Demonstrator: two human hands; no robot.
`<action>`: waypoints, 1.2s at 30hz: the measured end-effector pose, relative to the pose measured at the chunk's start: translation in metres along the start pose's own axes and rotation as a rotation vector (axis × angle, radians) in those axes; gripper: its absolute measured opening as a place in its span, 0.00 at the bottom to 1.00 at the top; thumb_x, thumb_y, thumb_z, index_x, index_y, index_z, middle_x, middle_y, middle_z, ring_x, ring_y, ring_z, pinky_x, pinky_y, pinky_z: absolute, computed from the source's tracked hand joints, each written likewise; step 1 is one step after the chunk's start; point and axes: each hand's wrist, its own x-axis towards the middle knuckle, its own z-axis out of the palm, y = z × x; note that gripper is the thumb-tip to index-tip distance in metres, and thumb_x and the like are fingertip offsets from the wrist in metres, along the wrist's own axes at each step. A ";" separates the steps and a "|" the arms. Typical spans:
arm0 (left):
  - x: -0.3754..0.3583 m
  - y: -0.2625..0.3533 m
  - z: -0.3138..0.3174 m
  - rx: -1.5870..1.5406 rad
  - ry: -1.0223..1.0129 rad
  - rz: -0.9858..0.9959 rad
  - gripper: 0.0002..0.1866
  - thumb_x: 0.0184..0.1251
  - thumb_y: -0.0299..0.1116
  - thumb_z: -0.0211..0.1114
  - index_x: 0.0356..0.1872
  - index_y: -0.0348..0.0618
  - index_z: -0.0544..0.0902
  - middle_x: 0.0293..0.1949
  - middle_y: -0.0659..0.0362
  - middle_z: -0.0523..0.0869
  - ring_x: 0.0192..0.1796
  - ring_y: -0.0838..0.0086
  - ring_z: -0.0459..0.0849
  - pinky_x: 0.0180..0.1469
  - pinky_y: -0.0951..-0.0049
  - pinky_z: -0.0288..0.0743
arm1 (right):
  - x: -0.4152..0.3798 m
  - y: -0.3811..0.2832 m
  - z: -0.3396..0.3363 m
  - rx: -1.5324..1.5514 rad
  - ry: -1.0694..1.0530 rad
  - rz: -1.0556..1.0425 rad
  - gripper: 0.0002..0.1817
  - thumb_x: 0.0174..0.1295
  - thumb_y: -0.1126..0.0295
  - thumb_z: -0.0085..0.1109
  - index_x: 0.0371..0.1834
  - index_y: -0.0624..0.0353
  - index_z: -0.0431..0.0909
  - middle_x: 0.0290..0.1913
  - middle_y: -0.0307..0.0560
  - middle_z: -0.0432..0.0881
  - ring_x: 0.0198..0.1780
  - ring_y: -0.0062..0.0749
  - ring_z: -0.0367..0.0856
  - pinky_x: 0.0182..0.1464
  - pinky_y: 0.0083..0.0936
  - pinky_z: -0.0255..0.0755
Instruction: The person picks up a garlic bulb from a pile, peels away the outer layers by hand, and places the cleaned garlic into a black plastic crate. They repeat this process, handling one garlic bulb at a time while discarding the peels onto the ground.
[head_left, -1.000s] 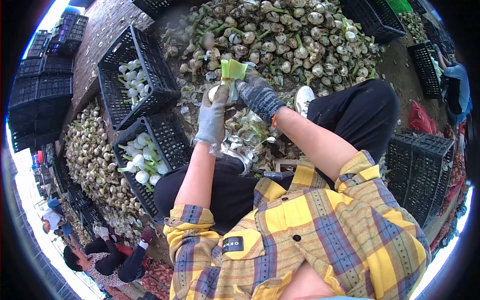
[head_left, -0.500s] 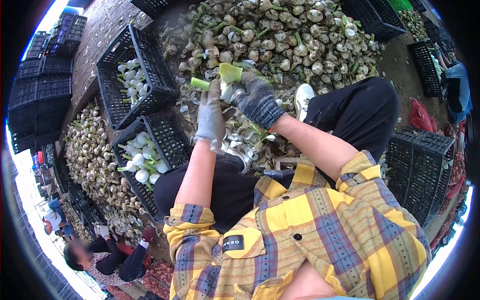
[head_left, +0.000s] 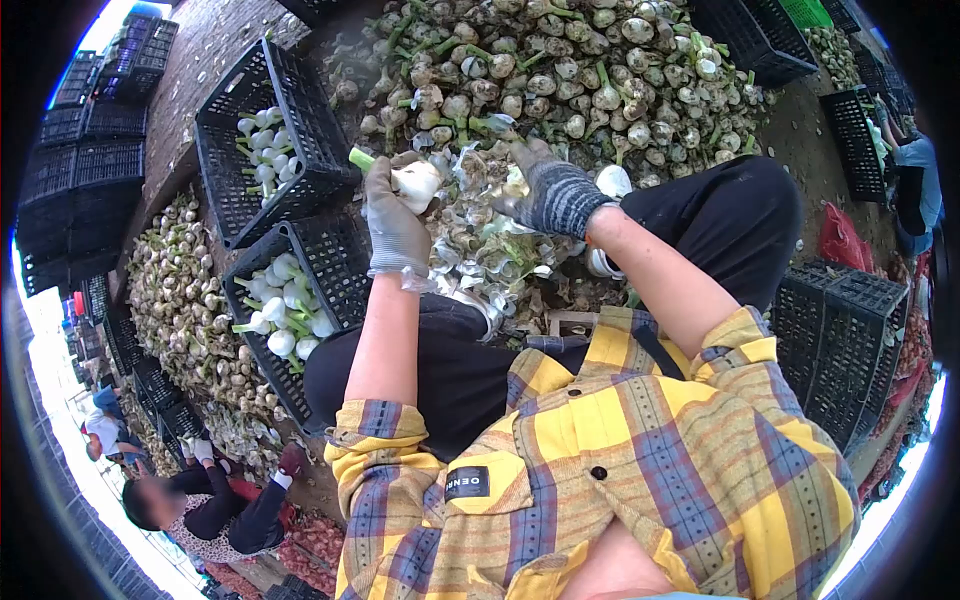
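Note:
My left hand (head_left: 393, 212), in a grey glove, is wrapped round a garlic bulb (head_left: 416, 186). The bulb is white and clean, and its cut green stem (head_left: 361, 158) sticks out past the fingers on the left. Apart from it, to the right, my right hand (head_left: 553, 190) wears a dark grey striped knit glove. Its thumb and fingers are spread, with a pale scrap of garlic skin (head_left: 516, 184) between or just behind them. Below both hands lies a litter of peeled garlic skins (head_left: 490, 262). Unpeeled, soil-stained garlic bulbs (head_left: 600, 95) are heaped beyond.
Two black crates, a farther one (head_left: 222, 190) and a nearer one (head_left: 345, 270), stand at my left with white garlic inside. Another garlic heap (head_left: 190, 300) lies beyond them. Stacked crates (head_left: 840, 330) stand at my right. A co-worker (head_left: 200, 510) sits at lower left.
My hands have moved apart. The left has turned and drawn slightly left with the bulb; the right has shifted right, and the wide green leaf piece is no longer between the hands.

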 end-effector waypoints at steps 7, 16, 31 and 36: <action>-0.018 0.002 0.016 0.403 -0.172 0.146 0.31 0.65 0.60 0.49 0.39 0.37 0.79 0.24 0.66 0.74 0.25 0.84 0.73 0.28 0.82 0.69 | 0.017 -0.041 -0.011 1.130 -0.377 0.353 0.28 0.54 0.48 0.61 0.42 0.67 0.74 0.30 0.49 0.77 0.28 0.30 0.79 0.26 0.26 0.79; -0.014 -0.005 0.007 0.510 -0.264 0.167 0.33 0.65 0.62 0.47 0.41 0.35 0.80 0.33 0.60 0.81 0.32 0.80 0.78 0.35 0.79 0.73 | 0.018 -0.015 0.005 0.818 -0.281 -0.242 0.17 0.57 0.66 0.60 0.45 0.66 0.76 0.32 0.50 0.81 0.32 0.34 0.82 0.32 0.30 0.79; -0.018 -0.007 0.013 0.435 -0.283 0.279 0.26 0.64 0.56 0.55 0.40 0.38 0.79 0.29 0.66 0.77 0.34 0.83 0.73 0.37 0.81 0.68 | 0.003 -0.043 -0.031 1.232 -0.390 0.397 0.16 0.60 0.66 0.57 0.44 0.70 0.74 0.38 0.56 0.80 0.34 0.37 0.82 0.31 0.31 0.81; -0.011 -0.018 0.010 0.724 -0.225 0.540 0.22 0.65 0.51 0.57 0.41 0.39 0.79 0.34 0.64 0.77 0.36 0.78 0.76 0.42 0.78 0.70 | 0.005 -0.034 -0.013 0.781 -0.247 0.168 0.16 0.54 0.63 0.61 0.37 0.66 0.78 0.31 0.58 0.81 0.33 0.38 0.82 0.35 0.34 0.78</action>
